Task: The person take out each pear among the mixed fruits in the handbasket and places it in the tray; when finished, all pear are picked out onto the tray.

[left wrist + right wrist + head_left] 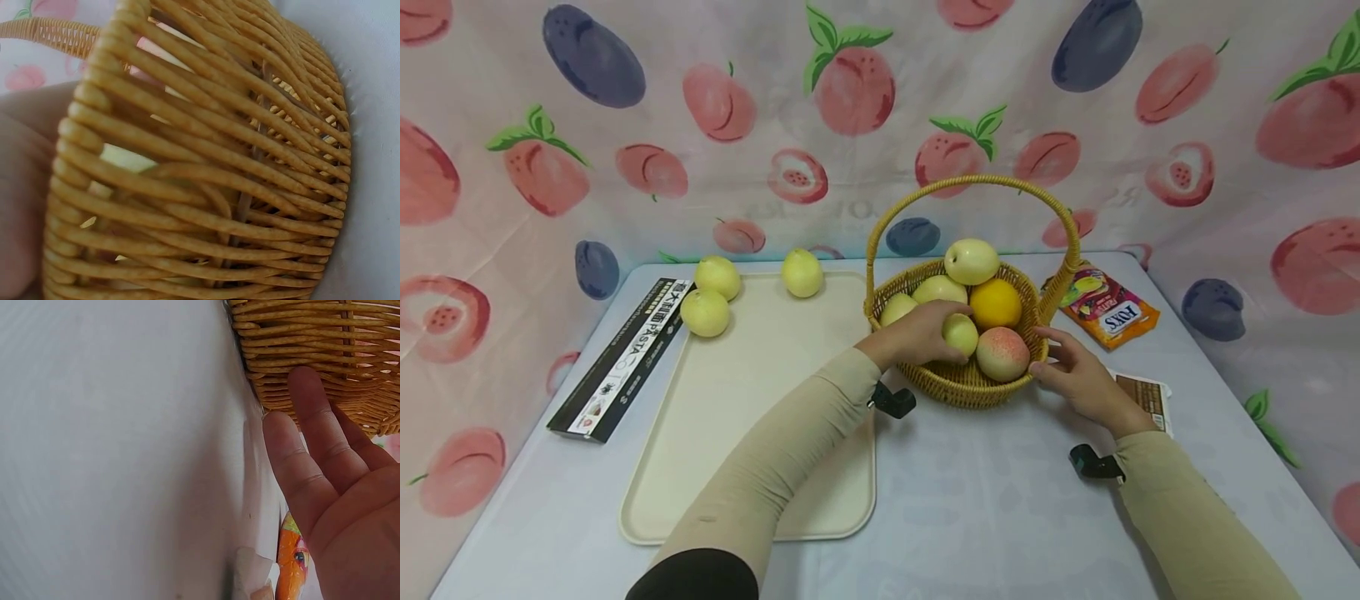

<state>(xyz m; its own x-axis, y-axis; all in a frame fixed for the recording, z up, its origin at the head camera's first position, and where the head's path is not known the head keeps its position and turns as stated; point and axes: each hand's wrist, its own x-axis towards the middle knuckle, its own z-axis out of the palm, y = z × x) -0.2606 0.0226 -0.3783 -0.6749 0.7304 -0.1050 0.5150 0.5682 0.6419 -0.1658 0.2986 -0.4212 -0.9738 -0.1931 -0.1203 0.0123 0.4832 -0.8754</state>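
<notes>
Reaching over the front rim of the yellow wicker basket (970, 397), my left hand (921, 337) grips a round yellow-green fruit (960, 333), apple- or pear-like. In the left wrist view, the woven wall (200, 187) covers most of what that hand holds. Inside the basket are a peach (1002, 355), an orange (996, 303) and several more yellow-green fruits (972, 262). At the basket's right side, my right hand (1086, 379) touches the rim near the handle base. In the right wrist view, its fingers (319, 419) look nearly straight against the outer weave.
A cream tray (760, 392) lies left, with yellow-green fruits (705, 312) at its far end. Beside it is a long black pasta box (621, 358). An orange FOX'S bag (1108, 304) lies behind my right hand; a brown-and-white packet (1146, 398) is partly under that wrist.
</notes>
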